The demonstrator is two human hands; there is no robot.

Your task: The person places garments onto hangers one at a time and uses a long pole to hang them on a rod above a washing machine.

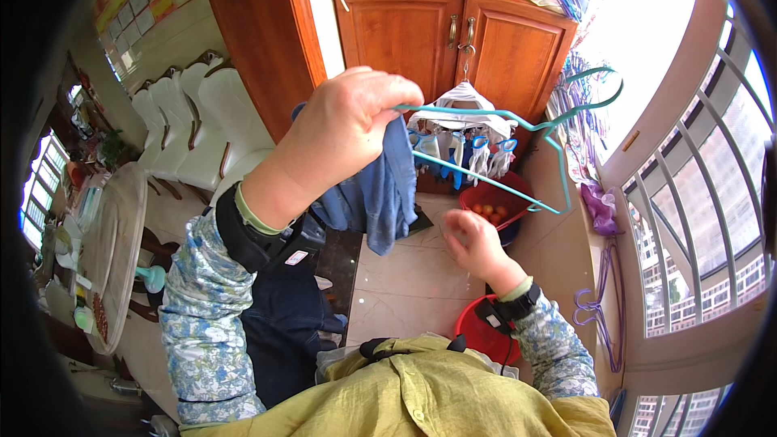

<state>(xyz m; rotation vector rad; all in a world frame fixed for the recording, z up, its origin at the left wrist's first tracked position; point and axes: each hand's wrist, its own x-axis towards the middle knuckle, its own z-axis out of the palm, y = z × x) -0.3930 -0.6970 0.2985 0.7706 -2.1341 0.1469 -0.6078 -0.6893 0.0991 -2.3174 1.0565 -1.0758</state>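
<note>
My left hand (pixel 358 106), raised in front of me, grips one end of a teal wire clothes hanger (pixel 498 112) between thumb and fingers. The hanger's hook points to the right, towards the window. A blue garment (pixel 388 194) hangs down just below and behind that hand; whether it is over the hanger's bar or in the hand I cannot tell. My right hand (pixel 476 246) is below the hanger, apart from it, its fingers loosely curled with nothing seen in them.
A white hanger (pixel 464 97) with clipped gloves hangs from the wooden cabinet (pixel 400 30). Beneath it stands a red basin (pixel 516 194) holding round orange fruit. Another red basin (pixel 479 315) is by my right forearm. Purple hangers (pixel 607 309) hang near the barred window. Dark jeans (pixel 285 328) lie at lower left.
</note>
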